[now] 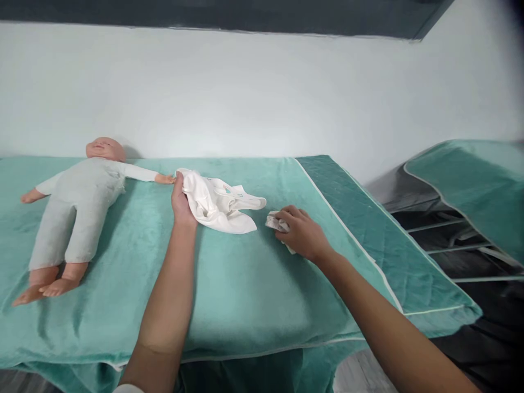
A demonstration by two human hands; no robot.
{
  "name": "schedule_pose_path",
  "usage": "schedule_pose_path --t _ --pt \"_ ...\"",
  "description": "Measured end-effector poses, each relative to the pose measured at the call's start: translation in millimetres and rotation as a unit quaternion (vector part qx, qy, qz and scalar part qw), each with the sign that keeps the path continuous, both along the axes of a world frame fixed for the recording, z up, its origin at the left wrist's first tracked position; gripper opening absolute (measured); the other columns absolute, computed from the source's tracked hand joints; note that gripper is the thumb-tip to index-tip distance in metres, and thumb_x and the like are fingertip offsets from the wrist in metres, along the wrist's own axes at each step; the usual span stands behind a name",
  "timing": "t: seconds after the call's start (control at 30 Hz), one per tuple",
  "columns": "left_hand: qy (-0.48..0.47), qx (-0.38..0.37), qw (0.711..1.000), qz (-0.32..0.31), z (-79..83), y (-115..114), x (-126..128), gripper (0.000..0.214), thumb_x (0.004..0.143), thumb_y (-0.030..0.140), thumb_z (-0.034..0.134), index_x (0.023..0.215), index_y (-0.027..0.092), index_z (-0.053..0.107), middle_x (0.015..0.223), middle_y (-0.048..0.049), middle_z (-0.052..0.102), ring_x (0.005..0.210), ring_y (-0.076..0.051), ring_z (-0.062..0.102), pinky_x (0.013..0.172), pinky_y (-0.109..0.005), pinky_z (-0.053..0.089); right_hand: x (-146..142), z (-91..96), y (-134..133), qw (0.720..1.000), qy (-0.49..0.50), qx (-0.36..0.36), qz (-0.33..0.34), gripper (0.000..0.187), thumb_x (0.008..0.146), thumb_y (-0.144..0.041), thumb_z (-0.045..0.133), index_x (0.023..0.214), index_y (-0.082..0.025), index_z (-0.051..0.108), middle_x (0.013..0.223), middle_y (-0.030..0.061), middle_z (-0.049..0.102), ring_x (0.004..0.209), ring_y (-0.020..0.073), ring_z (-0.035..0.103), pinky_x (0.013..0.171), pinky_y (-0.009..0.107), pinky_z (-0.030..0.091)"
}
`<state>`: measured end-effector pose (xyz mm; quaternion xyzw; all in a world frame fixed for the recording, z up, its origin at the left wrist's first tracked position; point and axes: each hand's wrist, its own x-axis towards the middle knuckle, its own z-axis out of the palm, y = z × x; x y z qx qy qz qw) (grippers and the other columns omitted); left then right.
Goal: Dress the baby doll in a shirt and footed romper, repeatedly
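Note:
My left hand [182, 203] is closed on one end of a white baby garment [221, 204] with a small coloured print. The garment's other end spreads toward the right, over the green bed cover. In the fingers of my right hand [301, 232] is a crumpled whitish cloth [277, 222], partly hidden under the hand. A baby doll [88, 183] with a pale cloth body lies on its back at the left, arms spread. One of its hands reaches close to my left fingers.
A green velvety cover [245, 289] with pale piping lies over the bed, with a darker quilted strip [368, 229] at its right. Beyond the right edge are metal bars [458, 250] and another green cover [483, 191]. A white wall [229, 93] stands behind.

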<state>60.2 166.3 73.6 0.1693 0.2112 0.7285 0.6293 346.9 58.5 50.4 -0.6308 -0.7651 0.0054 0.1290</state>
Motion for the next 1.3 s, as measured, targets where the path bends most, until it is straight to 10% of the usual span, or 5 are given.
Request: schedule_pose_path --t 0.27,0.43,0.83,1.13,1.3 --pt "0.064 0.009 0.998 -0.008 -6.5 -1 5 0.031 0.080 0.045 0.079 0.087 0.017 0.067 0.077 0.0007 0.069 0.078 -0.016 0.071 0.090 -0.029 0.056 22 -13.7 -37 0.998 -0.053 -0.006 -0.041 0.042 0.095 -0.043 0.056 0.134 -0.028 0.059 0.137 0.0123 0.062 0.118 0.0374 0.058 0.088 0.054 0.053" --pt "0.188 0.010 0.982 -0.009 -12.5 -12 4 0.032 0.068 0.031 0.089 0.089 0.016 0.070 0.073 0.0018 0.069 0.062 -0.012 0.065 0.072 -0.025 0.055 -19 7.4 -35 0.998 0.005 0.051 -0.040 0.055 0.095 -0.059 0.057 0.137 -0.025 0.053 0.152 0.0194 0.049 0.140 0.0466 0.044 0.108 0.080 0.028" --pt "0.344 0.039 0.926 -0.149 -6.0 -16 -71 0.037 0.066 0.025 0.090 0.099 0.016 0.075 0.077 -0.0008 0.072 0.058 -0.013 0.063 0.053 -0.022 0.048 -177 20.1 122 0.893 0.355 0.077 0.267 0.049 0.090 -0.012 0.045 0.136 -0.022 0.059 0.135 0.0079 0.063 0.130 0.0244 0.054 0.116 0.043 0.040" --pt "0.442 0.064 0.869 -0.213 -11.3 -26 -82 0.039 0.065 0.038 0.089 0.095 0.016 0.077 0.077 -0.0028 0.070 0.062 -0.016 0.062 0.054 -0.027 0.048 -172 5.0 122 0.903 0.366 0.168 0.149 0.031 0.083 -0.007 0.050 0.103 -0.022 0.066 0.104 0.0064 0.061 0.100 0.0228 0.058 0.092 0.038 0.048" --pt "0.624 0.094 0.776 -0.008 -12.2 -21 -75 0.023 0.073 0.021 0.074 0.096 0.019 0.077 0.093 -0.0021 0.075 0.086 -0.020 0.068 0.078 -0.031 0.054 -141 36.8 116 0.888 0.373 0.262 0.060 0.020 0.082 -0.012 0.054 0.094 -0.023 0.064 0.092 0.0029 0.054 0.086 0.0188 0.055 0.081 0.036 0.050"
